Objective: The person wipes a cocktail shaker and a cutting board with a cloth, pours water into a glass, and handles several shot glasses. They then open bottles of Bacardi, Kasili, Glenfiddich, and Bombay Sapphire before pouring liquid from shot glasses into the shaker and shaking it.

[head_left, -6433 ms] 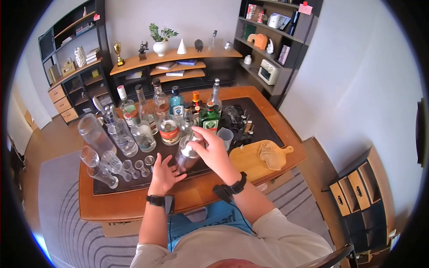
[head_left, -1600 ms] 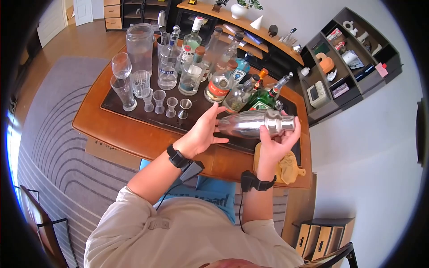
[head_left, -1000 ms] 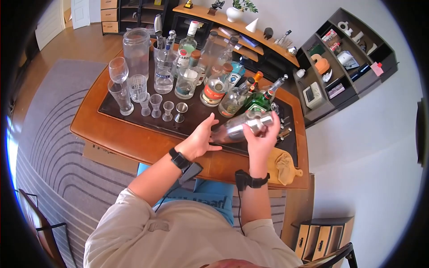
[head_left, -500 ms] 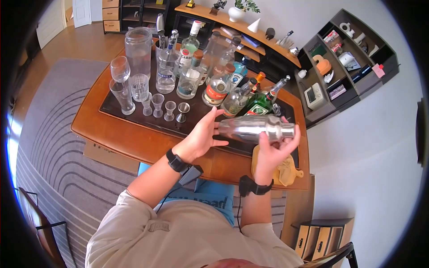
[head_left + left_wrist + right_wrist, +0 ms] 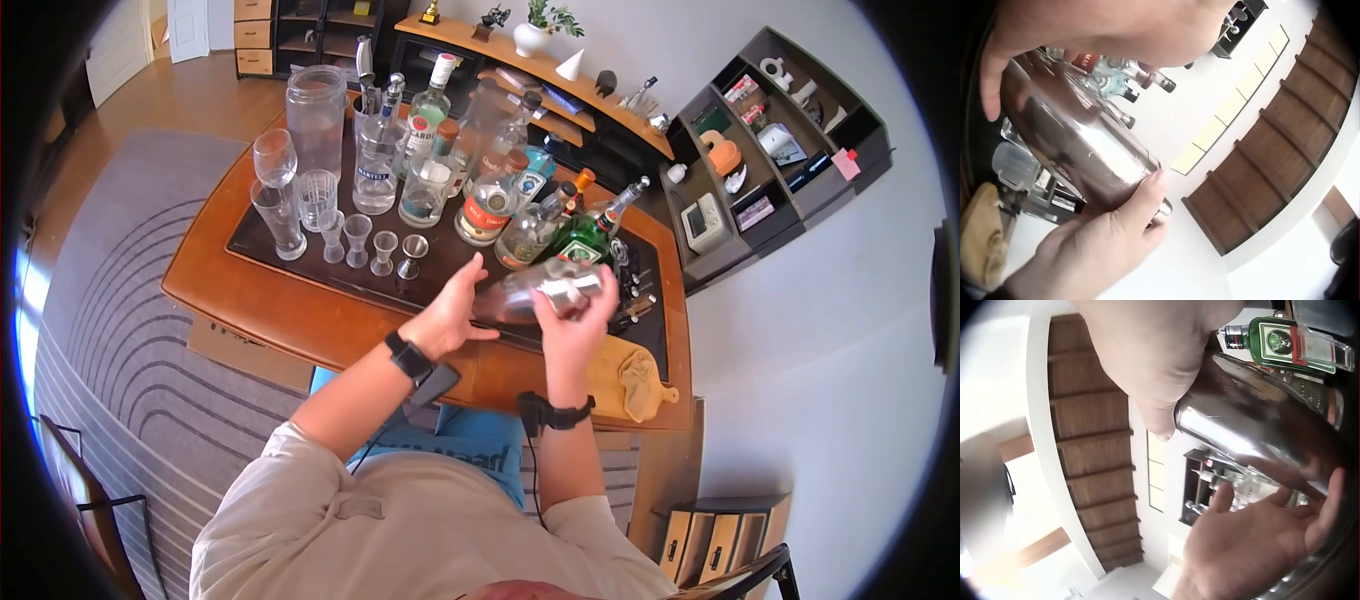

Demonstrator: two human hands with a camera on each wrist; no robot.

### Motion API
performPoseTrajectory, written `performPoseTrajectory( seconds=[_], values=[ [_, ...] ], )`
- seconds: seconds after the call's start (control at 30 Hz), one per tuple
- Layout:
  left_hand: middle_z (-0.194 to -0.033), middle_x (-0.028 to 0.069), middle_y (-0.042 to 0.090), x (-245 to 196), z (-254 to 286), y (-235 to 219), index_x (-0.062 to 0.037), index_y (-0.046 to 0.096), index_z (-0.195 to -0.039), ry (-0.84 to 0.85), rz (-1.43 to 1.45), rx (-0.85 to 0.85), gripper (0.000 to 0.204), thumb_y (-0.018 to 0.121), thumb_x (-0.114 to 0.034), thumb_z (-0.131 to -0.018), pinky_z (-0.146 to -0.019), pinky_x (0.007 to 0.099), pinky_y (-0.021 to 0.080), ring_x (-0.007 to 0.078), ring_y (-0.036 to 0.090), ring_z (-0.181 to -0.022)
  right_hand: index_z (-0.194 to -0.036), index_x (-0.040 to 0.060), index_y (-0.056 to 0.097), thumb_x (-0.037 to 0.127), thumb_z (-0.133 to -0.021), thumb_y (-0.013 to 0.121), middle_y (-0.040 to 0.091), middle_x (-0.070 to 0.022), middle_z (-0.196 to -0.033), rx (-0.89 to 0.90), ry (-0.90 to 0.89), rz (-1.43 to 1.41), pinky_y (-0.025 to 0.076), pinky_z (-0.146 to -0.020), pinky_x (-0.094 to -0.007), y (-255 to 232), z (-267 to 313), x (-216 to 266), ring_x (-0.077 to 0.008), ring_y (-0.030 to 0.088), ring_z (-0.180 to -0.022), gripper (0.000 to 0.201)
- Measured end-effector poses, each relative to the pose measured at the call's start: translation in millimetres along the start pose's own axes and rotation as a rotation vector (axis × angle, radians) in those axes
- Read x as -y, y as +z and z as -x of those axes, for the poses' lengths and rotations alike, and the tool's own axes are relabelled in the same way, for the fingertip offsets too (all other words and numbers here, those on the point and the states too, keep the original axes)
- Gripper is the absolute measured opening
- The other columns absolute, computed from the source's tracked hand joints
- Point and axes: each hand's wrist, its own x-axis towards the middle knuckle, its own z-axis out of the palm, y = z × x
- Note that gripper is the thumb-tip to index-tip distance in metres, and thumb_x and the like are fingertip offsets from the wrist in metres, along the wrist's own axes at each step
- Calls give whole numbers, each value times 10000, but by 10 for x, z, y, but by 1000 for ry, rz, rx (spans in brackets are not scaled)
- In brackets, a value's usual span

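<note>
A shiny metal cocktail shaker (image 5: 522,296) is held tilted above the front of the table, blurred in the head view. My right hand (image 5: 576,330) grips its capped end, thumb along the shoulder in the left wrist view, where the shaker's body (image 5: 1088,140) crosses the frame. At the wide base is my left hand (image 5: 447,316), fingers spread and fairly straight, palm towards the shaker. The right wrist view shows that left hand (image 5: 1250,544) under the lower end of the shaker. Just behind stand a green bottle (image 5: 584,240) and a clear bottle (image 5: 527,238).
Several bottles and a large clear jar (image 5: 317,120) crowd the back of the table. Left of my hands stand glasses, small glass measures (image 5: 357,240) and a metal jigger (image 5: 412,256). On the right are a cutting board (image 5: 606,372) with a bunched cloth (image 5: 640,378) and dark bar tools (image 5: 632,300).
Earlier the shaker stood more upright; it has since been turned onto its side. Over the last second its capped end swung right, then back left, the right hand moving with it.
</note>
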Motion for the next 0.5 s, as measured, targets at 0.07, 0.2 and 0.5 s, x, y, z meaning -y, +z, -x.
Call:
performPoseTrajectory(
  seconds=[0.07, 0.2, 0.5],
  values=[
    [-1463, 204, 492, -26, 266, 132, -132, 185, -1711, 89, 26, 43, 922, 461, -708, -1046, -1124, 662, 410, 309, 576, -1217, -1587, 44, 274, 35, -755, 950, 523, -220, -1522, -57, -105, -147, 548, -1063, -430, -56, 24, 175, -297, 611, -1297, 1072],
    [-1344, 185, 530, -70, 119, 62, -148, 205, -1701, 133, 8, 57, 875, 453, -688, -1059, -1107, 654, 428, 288, 593, -1108, -1584, 48, 279, 43, -787, 934, 509, -196, -1540, -49, -202, -91, 528, -1080, -429, -5, 58, 88, -297, 614, -1287, 1033],
    [-1518, 213, 392, -92, 147, 111, -141, 160, -1719, 129, -12, 90, 950, 449, -734, -1035, -1124, 676, 404, 332, 509, -1329, -1601, 54, 278, 3, -778, 921, 541, -187, -1504, -85, -138, -153, 538, -1063, -402, -62, -35, 12, -279, 619, -1277, 1046]
  ],
)
